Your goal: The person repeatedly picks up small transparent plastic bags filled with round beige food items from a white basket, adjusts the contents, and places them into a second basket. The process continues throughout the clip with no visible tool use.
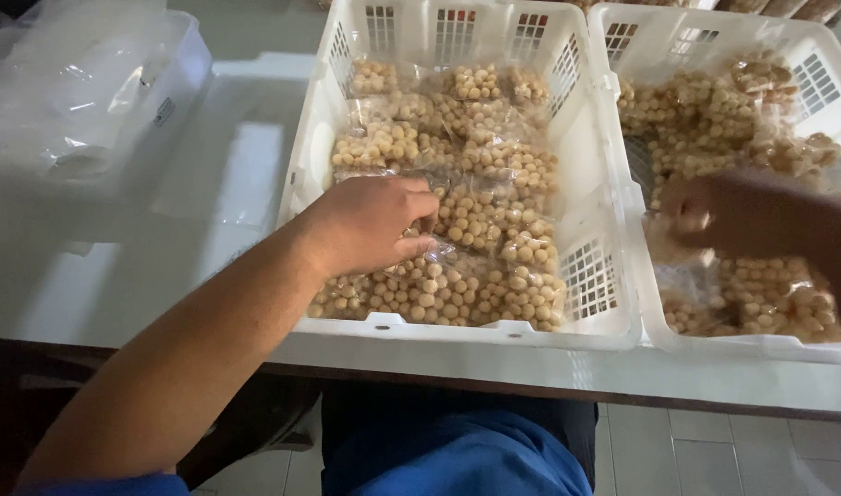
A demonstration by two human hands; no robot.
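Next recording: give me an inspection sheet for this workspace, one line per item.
Surface: white table, dark front edge.
Job's things: left crate and right crate, both white, holding clear bags of small tan balls.
Clutter: clear plastic bin at far left.
Grippers: left hand rests on bags in left crate; right hand grips a bag in right crate.
Cables: nothing seen.
Surroundings: tiled floor.

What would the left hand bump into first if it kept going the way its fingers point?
Probably the clear bags of small round tan snacks right at its fingertips; the left hand already rests on them. Beyond them stands the white crate's slotted side wall.
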